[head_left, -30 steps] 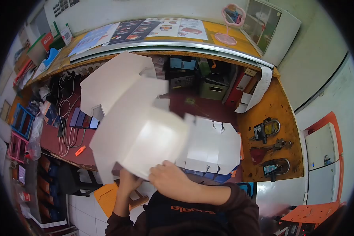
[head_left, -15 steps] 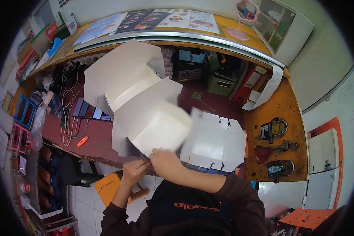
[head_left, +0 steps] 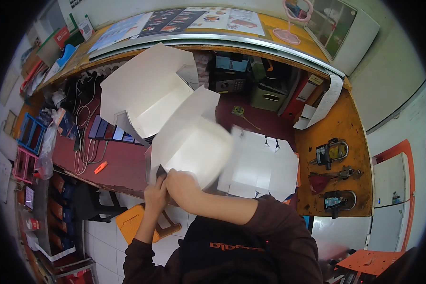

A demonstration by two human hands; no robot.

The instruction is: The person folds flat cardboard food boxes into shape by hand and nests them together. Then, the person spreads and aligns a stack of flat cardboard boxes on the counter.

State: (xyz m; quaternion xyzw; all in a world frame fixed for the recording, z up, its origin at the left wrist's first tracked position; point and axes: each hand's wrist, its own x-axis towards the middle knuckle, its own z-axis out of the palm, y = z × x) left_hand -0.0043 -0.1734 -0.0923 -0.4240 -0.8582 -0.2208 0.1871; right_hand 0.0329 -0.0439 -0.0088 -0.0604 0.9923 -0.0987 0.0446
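A white paper box (head_left: 194, 151), partly folded with its lid standing up, lies at the table's front edge. My left hand (head_left: 156, 195) is closed on its near left corner, where a dark flap sticks up between the fingers. Close beside it, my right hand (head_left: 183, 188) is closed round the near wall at the same corner, its fingertips hidden. Behind stands another white box (head_left: 149, 85) with its lid raised. To the right, unfolded white box blanks (head_left: 258, 163) lie flat, with slotted tabs along their edges.
Several phones (head_left: 110, 130) and white cables lie left of the boxes, near an orange marker (head_left: 101, 167). A tape measure (head_left: 239, 110) rests toward the back. Padlocks (head_left: 338, 203) and keys lie on the wooden side counter (head_left: 312, 165). A yellow stool (head_left: 132, 222) stands below the table.
Both hands have moved left and slightly away from my body, to the box's left corner. The left side flap has been drawn inward, and the raised lid looks narrower.
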